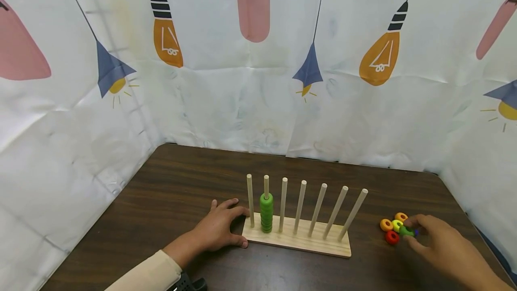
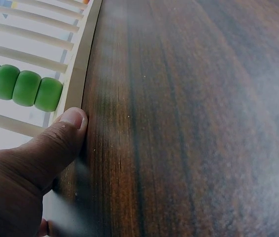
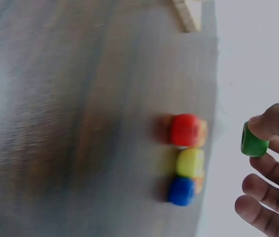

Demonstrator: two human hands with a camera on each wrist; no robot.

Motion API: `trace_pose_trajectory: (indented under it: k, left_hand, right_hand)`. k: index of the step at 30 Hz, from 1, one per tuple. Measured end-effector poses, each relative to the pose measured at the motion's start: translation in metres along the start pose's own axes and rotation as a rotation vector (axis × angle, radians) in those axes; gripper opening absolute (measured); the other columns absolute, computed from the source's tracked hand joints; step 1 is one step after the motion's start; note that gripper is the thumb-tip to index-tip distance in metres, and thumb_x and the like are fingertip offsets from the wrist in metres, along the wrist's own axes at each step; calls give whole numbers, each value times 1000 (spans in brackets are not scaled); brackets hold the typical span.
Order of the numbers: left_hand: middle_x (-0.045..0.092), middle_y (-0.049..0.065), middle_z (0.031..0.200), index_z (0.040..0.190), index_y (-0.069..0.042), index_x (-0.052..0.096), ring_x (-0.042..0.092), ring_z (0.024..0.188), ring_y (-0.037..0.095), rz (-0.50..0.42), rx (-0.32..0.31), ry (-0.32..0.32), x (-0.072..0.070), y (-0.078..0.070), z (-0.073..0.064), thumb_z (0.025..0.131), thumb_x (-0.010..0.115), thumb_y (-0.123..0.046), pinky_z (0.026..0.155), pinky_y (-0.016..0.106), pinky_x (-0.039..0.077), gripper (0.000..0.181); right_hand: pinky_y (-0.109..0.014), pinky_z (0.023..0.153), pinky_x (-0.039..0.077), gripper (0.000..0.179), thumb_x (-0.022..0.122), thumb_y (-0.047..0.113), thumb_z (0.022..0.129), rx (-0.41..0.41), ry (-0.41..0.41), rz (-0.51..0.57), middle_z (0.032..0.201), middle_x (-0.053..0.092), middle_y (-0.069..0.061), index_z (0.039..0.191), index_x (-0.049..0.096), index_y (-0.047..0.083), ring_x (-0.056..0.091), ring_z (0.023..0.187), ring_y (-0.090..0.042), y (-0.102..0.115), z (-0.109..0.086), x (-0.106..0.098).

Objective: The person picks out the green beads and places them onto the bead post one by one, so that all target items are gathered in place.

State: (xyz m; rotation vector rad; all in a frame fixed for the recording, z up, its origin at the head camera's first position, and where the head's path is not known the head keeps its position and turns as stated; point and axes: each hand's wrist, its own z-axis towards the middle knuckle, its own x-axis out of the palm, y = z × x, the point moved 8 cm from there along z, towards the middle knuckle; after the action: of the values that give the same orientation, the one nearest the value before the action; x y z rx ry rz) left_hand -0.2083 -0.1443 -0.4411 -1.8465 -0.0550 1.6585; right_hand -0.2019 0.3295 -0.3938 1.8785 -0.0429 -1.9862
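Note:
A wooden peg stand [image 1: 299, 238] with several upright pegs sits on the table. Green beads [image 1: 266, 212] are stacked on its second peg from the left. My left hand [image 1: 220, 228] holds the stand's left end, thumb at the front edge and fingers toward the back; the left wrist view shows the thumb [image 2: 63, 131] against the base. Off to the right, my right hand [image 1: 448, 241] pinches a single green bead [image 3: 255, 143] between thumb and fingers, above the table. Near it lie a red bead [image 3: 184, 129], a yellow bead [image 3: 190, 162], a blue bead [image 3: 181, 191] and orange beads [image 1: 386, 225].
The dark wood-grain table [image 1: 194, 174] reaches back to a white sheet [image 1: 226, 102] printed with lamps and bulbs. This sheet also hangs along the left and right sides. A dark strap [image 1: 187, 283] shows by the left sleeve.

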Motion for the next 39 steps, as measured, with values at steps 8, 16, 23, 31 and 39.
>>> trace_pose_trajectory:
  k: [8, 16, 23, 31, 39]
  left_hand:
    - [61, 12, 137, 128, -20, 66, 38, 144, 40, 0, -1, -3, 0, 0, 0, 72, 92, -45, 108, 82, 12, 66]
    - [62, 12, 137, 127, -20, 66, 38, 144, 40, -5, -4, 2, 0, -1, 0, 72, 92, -44, 108, 82, 12, 66]
    - [60, 14, 139, 128, -20, 66, 37, 145, 39, -9, -16, 12, 0, 0, 1, 73, 92, -45, 109, 81, 11, 66]
    - [59, 13, 140, 128, -21, 66, 37, 145, 39, -10, -19, 11, 1, 3, 1, 73, 92, -46, 110, 81, 11, 66]
    - [59, 14, 141, 128, -21, 66, 37, 145, 39, -15, -24, 13, 2, 3, 1, 73, 92, -46, 110, 80, 11, 65]
  right_hand:
    - [-50, 69, 56, 29, 86, 15, 83, -21, -58, 18, 106, 71, -4, 107, 70, 11, 68, 92, -31, 21, 6, -24]
    - [-29, 61, 50, 31, 90, 17, 79, -95, -151, -22, 103, 70, 3, 104, 72, 17, 67, 87, -22, 37, 7, -42]
    - [-20, 62, 45, 39, 93, 7, 69, -267, -316, -58, 99, 69, 8, 99, 72, 18, 56, 79, -4, 63, 8, -66]
    - [-13, 69, 42, 45, 93, 7, 64, -343, -374, -39, 100, 69, 9, 101, 72, 19, 57, 87, -7, 85, 13, -86]
    - [-17, 76, 43, 43, 92, 7, 66, -409, -379, -64, 102, 69, 10, 103, 72, 20, 58, 91, -10, 109, 17, -99]
